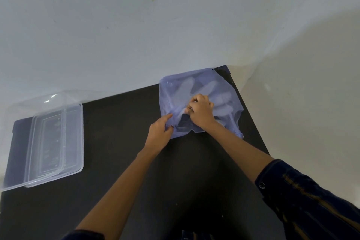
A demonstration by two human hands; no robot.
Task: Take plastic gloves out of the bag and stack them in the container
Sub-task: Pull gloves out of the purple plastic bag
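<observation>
Hands pinched shut on the bag mouth.

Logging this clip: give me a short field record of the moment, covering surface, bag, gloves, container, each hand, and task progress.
surface: black table set against a pale wall
bag: translucent bluish bag, lying flat at the table's far right
gloves: clear gloves, seen through the bag
container: clear plastic container, far left, appears empty
left hand: left hand pinches the bag's near edge
right hand: right hand on top of the bag, fingers curled at its opening
progress: no glove in the container yet
</observation>
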